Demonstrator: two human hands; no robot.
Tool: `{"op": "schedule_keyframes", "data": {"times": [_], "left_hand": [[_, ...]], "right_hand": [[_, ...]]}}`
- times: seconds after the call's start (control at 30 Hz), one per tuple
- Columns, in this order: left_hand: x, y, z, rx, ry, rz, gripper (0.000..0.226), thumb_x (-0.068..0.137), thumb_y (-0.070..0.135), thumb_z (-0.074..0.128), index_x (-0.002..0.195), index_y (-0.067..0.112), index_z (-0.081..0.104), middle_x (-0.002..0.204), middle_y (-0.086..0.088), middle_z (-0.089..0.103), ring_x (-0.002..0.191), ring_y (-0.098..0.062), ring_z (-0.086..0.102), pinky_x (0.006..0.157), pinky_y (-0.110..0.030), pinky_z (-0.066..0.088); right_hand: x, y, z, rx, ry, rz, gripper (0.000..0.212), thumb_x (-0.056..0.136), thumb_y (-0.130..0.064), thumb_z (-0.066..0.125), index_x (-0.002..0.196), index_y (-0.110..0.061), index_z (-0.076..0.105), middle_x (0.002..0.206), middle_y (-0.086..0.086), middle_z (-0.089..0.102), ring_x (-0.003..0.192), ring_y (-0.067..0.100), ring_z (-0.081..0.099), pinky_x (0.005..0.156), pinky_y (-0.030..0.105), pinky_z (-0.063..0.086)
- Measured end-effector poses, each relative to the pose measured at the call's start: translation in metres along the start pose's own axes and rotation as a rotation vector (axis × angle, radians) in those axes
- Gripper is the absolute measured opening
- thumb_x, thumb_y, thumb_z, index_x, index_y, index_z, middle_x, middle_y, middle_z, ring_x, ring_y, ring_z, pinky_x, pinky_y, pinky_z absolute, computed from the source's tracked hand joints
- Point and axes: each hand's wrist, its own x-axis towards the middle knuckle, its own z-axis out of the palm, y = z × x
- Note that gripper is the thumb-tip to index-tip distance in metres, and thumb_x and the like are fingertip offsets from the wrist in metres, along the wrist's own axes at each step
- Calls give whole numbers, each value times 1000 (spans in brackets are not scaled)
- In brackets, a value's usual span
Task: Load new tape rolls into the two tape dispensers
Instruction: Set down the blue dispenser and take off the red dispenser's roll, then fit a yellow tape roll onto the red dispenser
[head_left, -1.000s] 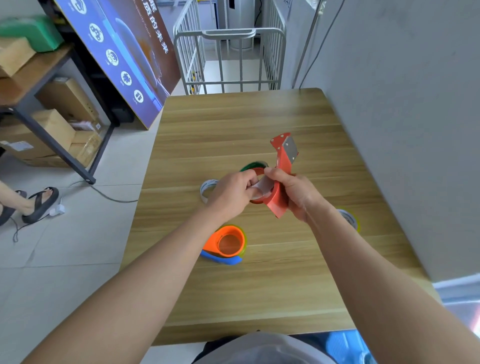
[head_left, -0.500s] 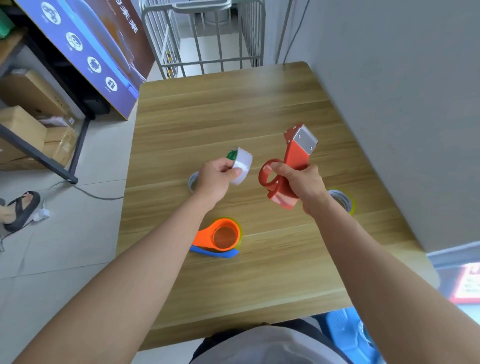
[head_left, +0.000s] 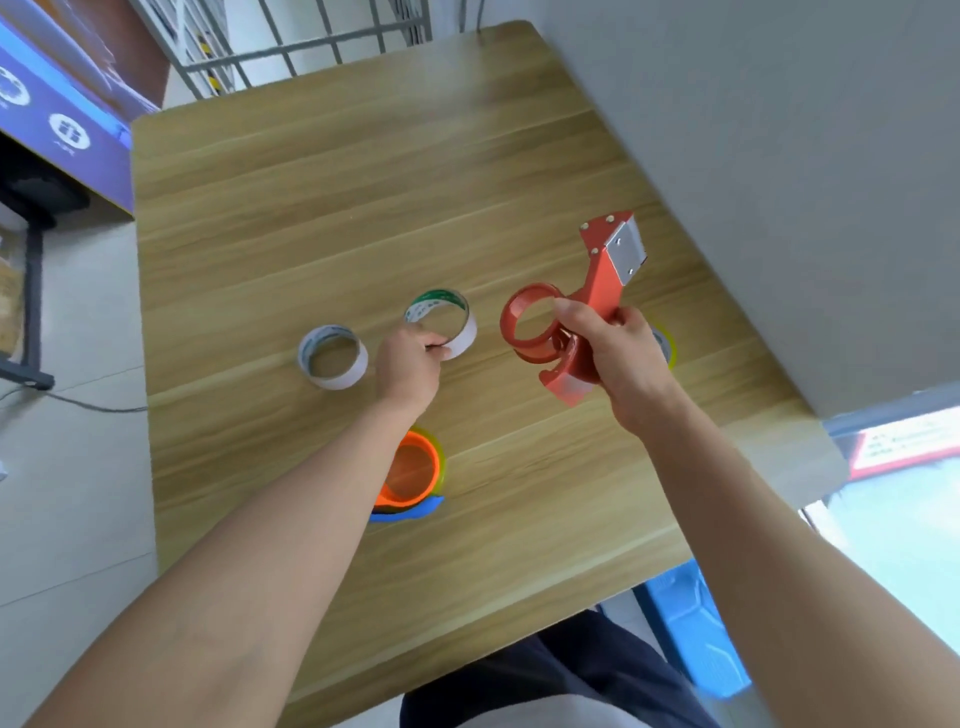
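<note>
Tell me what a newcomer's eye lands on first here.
The red plastic tape dispenser stands out, raised over the right side of the wooden table in the right hand, its spool ring empty. To its left, the left hand pinches a white tape ring with green print inside, with a second white tape ring lying further left. An orange and blue tape dispenser sits nearer the person, partly behind the left forearm.

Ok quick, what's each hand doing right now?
Left hand: pinching the white tape core.
Right hand: gripping the red tape dispenser.
</note>
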Motion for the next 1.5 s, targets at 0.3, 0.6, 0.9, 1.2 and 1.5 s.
{"op": "schedule_keyframes", "data": {"times": [0.3,0.6,0.9,1.2,1.5], "left_hand": [[19,-11,31,171,-87,68,22,86,7,56,105,7,69,117,-12,66,108,-31,59,82,-28,42],[7,30,35,221,130,247,29,86,1,48,106,9,65,113,-13,64,110,-33,54,103,-40,29],[-22,117,111,243,-490,451,39,87,19,58,125,13,54,135,-10,51,126,-25,45,102,-30,33],[-23,118,159,510,-482,484,25,86,13,56,110,11,63,112,-15,68,117,-28,54,117,-33,4],[-14,151,95,-533,-229,-55,25,81,11,66,105,4,67,108,-14,69,87,-16,63,79,-22,46]], "right_hand": [[8,15,-15,172,-45,8,53,61,-40,79,99,-8,63,82,2,69,77,19,71,70,45,59],[9,8,-37,271,-26,-24,35,66,-36,76,88,-11,66,84,6,64,77,21,67,62,39,58],[9,2,-107,221,195,-58,50,54,-45,78,92,-15,66,76,-5,70,74,14,69,83,41,57],[5,1,-158,188,269,-41,65,56,-44,79,107,-7,61,85,4,66,73,22,68,83,61,54],[11,-20,-143,111,130,-163,28,72,-26,78,91,-16,60,59,-15,69,58,3,70,43,22,53]]}}
